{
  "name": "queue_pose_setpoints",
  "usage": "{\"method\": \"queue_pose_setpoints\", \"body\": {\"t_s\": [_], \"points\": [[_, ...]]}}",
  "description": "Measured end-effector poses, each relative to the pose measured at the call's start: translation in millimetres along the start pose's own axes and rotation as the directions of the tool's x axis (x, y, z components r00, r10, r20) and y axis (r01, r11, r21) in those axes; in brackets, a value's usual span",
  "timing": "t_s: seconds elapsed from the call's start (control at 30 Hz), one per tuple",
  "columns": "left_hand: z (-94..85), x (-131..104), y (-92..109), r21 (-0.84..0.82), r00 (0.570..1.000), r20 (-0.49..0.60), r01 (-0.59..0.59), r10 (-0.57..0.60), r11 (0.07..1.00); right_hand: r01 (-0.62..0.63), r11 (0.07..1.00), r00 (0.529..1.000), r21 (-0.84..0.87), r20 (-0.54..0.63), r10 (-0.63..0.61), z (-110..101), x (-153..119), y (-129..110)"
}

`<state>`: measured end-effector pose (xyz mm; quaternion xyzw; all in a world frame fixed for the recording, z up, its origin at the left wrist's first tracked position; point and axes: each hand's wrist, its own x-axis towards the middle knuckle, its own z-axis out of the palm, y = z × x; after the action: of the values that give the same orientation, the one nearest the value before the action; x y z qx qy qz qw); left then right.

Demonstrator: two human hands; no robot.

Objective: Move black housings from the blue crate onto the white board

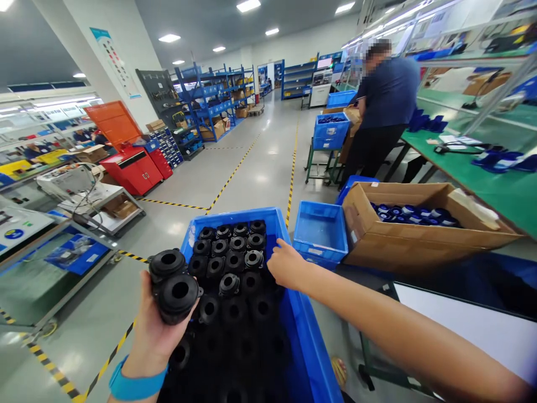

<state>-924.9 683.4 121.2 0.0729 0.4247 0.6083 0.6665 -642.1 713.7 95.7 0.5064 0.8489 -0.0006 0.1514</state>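
My left hand (161, 330), with a blue band at its wrist, holds two black round parts with a hole through the middle. The nearer black part (178, 296) rests in the palm and fingers, and the other black part (166, 263) sits just beyond it. A blue bin (308, 324) stands in front of me, with many similar black ring-shaped parts (235, 260) in rows. At the bin's right inner side is my right hand (287, 263), its fingers curled beside the rows. What those fingers hold, if anything, is hidden.
To the right stand a small blue crate (321, 226) and a cardboard box (419, 243) with dark blue parts inside. A co-worker (384, 112) bends over near a green workbench (499, 184). Carts (100, 196) stand at left; striped tape (232, 173) marks the floor.
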Motion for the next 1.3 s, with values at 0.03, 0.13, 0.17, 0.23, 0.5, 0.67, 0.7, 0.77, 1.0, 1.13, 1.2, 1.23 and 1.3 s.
{"method": "queue_pose_setpoints", "body": {"t_s": [0.03,0.13,0.17,0.23,0.5,0.67,0.7,0.77,1.0,1.13,1.2,1.23,1.3], "points": [[-0.8,1.1,1.4,-0.013,0.999,-0.02,-0.03,0.03,0.999,0.004,1.0,1.0,0.004,0.006,-0.004,5.9,5.4,-1.9],[-2.4,1.1,7.2,-0.045,0.991,-0.106,-0.092,0.087,0.995,0.027,0.998,0.996,0.056,-0.087,-0.022,9.3,14.7,-5.8],[-2.8,0.4,9.1,-0.052,0.985,-0.142,-0.109,0.101,0.993,0.067,0.993,0.989,0.098,-0.139,-0.053,8.1,16.3,-6.8],[-3.0,-1.0,12.1,-0.071,0.97,-0.206,-0.144,0.127,0.987,0.205,0.963,0.963,0.175,-0.212,-0.166,6.4,18.8,-9.0],[-2.1,-6.6,11.9,-0.183,0.943,-0.316,-0.167,0.102,0.969,0.409,0.91,0.87,0.063,-0.327,-0.368,33.4,17.1,-19.6],[-0.5,-8.9,9.7,-0.251,0.952,-0.289,-0.179,0.103,0.951,0.46,0.875,0.753,-0.153,-0.455,-0.476,49.5,27.2,-19.7],[0.5,-8.9,9.2,-0.251,0.954,-0.284,-0.166,0.091,0.954,0.469,0.863,0.738,-0.189,-0.453,-0.5,51.3,31.2,-20.8],[2.5,-8.8,8.4,-0.238,0.958,-0.278,-0.137,0.067,0.962,0.485,0.844,0.733,-0.232,-0.419,-0.536,52.8,38.6,-24.6],[2.1,-6.8,6.6,-0.21,0.966,-0.252,-0.108,0.053,0.972,0.46,0.833,0.817,-0.308,-0.222,-0.533,38.4,46.4,-36.4],[1.1,-6.4,6.2,-0.226,0.964,-0.251,-0.143,0.085,0.964,0.462,0.841,0.829,-0.282,-0.199,-0.522,35.0,42.8,-29.8],[1.2,-5.9,6.2,-0.239,0.961,-0.261,-0.16,0.095,0.958,0.477,0.845,0.832,-0.243,-0.185,-0.523,33.9,42.0,-25.1],[1.2,-5.5,6.2,-0.245,0.96,-0.261,-0.164,0.098,0.956,0.485,0.846,0.835,-0.222,-0.172,-0.524,32.5,41.8,-22.9],[0.9,-4.3,6.2,-0.252,0.964,-0.247,-0.162,0.099,0.954,0.491,0.854,0.847,-0.171,-0.138,-0.514,27.0,41.6,-19.0]]}}
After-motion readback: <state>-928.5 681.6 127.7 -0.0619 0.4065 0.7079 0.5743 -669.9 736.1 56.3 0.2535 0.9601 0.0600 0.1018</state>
